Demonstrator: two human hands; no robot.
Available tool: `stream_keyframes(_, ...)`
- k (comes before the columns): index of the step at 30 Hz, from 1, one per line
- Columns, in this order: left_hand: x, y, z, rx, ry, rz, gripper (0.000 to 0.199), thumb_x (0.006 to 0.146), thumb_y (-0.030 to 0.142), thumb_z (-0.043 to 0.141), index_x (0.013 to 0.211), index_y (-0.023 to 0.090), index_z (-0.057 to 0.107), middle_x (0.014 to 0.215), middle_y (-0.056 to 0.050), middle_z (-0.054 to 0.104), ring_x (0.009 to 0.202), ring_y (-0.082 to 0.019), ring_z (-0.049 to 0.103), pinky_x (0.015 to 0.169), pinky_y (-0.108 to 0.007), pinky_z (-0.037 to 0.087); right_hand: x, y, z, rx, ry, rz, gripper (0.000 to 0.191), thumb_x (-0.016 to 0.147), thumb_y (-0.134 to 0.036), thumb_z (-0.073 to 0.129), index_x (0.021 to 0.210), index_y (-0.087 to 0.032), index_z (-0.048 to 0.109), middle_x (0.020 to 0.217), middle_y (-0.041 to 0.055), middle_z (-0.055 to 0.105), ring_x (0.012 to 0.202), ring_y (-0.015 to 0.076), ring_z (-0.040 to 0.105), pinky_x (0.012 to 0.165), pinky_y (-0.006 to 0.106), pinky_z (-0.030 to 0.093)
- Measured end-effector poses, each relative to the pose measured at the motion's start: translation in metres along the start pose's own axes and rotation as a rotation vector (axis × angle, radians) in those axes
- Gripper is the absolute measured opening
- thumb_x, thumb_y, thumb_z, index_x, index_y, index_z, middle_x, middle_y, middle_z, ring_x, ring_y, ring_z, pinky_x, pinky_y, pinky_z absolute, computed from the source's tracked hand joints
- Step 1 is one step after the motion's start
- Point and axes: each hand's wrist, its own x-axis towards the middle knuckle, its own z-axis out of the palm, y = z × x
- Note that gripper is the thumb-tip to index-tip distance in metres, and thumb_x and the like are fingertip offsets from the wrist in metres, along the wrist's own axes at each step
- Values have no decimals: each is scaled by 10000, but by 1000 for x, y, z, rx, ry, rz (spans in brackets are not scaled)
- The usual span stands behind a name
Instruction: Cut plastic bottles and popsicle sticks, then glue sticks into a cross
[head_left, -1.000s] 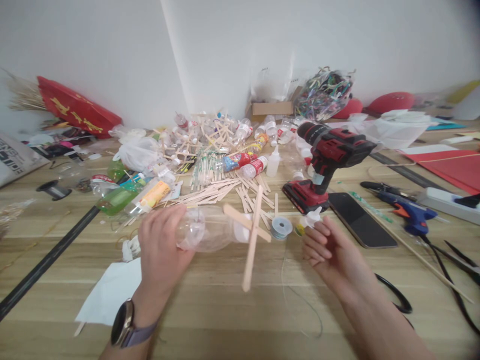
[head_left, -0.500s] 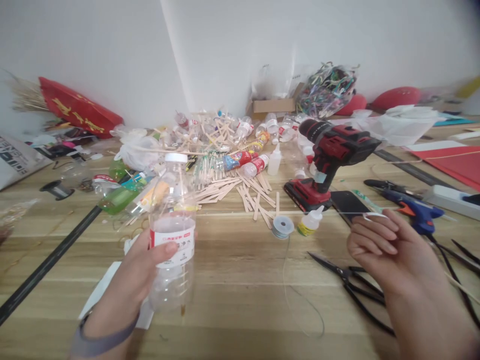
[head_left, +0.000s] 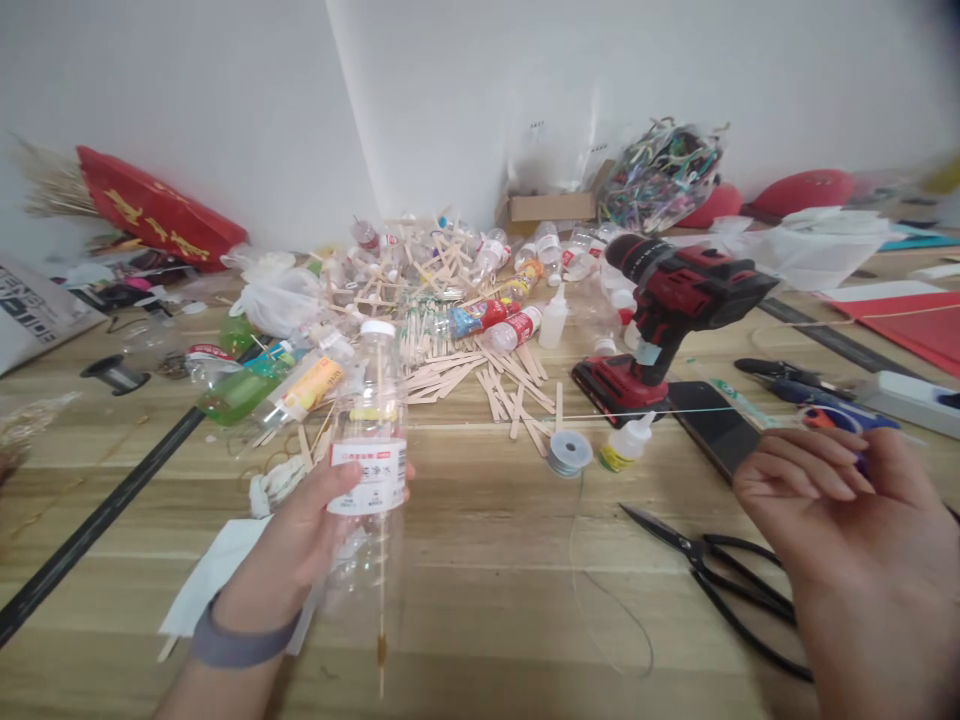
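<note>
My left hand (head_left: 322, 515) is wrapped around a clear plastic bottle (head_left: 371, 560) with a white cap and a red-and-white label, held upright over the table. A thin stick (head_left: 382, 600) shows along the bottle, with a small amber-brown piece near its lower end. At the right, the fingers of my right hand (head_left: 832, 500) are curled in a pinch on a thin pale string (head_left: 652, 412), which runs left towards the bottle; part of it is too faint to follow. Below it lie black-handled scissors (head_left: 705, 560), a spool (head_left: 568, 453) and a small glue bottle (head_left: 626, 442).
A red cordless drill (head_left: 667, 310) stands upright behind a phone (head_left: 712, 425). A blue glue gun (head_left: 810, 395) lies right. Flat wooden sticks (head_left: 450, 370) and several bottles are heaped at the back. White paper (head_left: 214, 570) lies beside my left forearm.
The bottle in my left hand has shifted right and slightly down, and turned a little. My right hand has moved right, with the string still stretched out.
</note>
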Motion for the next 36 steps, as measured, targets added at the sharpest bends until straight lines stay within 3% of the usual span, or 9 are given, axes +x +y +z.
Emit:
stream_keyframes(3,-1,-3,11,-26,-54,-34,408,591,417,801,927,192,740,801,-74,770,763,-252,715,693,-343,566,-2,14,6,-39,43,48,219,946,-203,579,759,-247,476,538,-70,525,342,52,469,325,185,441)
stream_keyframes(7,-1,-8,21,-64,-97,-89,423,577,437,823,891,164,740,815,-92,770,783,-259,715,738,-354,562,-8,34,6,-130,3,161,311,720,-121,795,750,-211,499,570,-104,508,341,8,411,322,129,386)
stream_keyframes(16,2,-25,37,-75,-354,-148,581,630,501,825,1078,154,694,862,-85,761,754,-223,696,678,-303,507,-26,64,4,-348,-126,374,237,695,-258,842,740,-204,615,514,-123,433,338,-14,77,331,103,308)
stream_keyframes(24,-1,-35,44,-152,-437,-244,603,613,518,866,1087,180,709,907,-77,751,809,-205,692,709,-273,501,-37,76,-1,-567,-248,296,242,703,-381,850,799,-226,691,668,-36,640,356,3,363,383,131,325)
stream_keyframes(28,-2,-39,47,-160,-441,-255,594,615,541,863,1072,203,692,957,-63,737,835,-217,694,734,-297,510,-43,84,-8,-643,-313,359,266,757,-440,808,769,-214,668,704,-5,661,396,32,425,411,159,322)
stream_keyframes(32,-2,-42,47,-106,-427,-242,680,631,614,821,1150,207,655,936,-58,730,831,-227,683,759,-326,502,-47,94,-16,-754,-472,455,436,870,-587,635,697,-188,603,628,15,622,437,76,450,422,194,328)
stream_keyframes(36,-3,-42,47,-147,-427,-272,663,639,563,845,1162,222,620,927,-34,733,841,-217,695,750,-303,500,-47,98,-19,-921,-652,505,513,908,-653,523,692,-188,520,642,21,606,503,103,490,495,234,370)
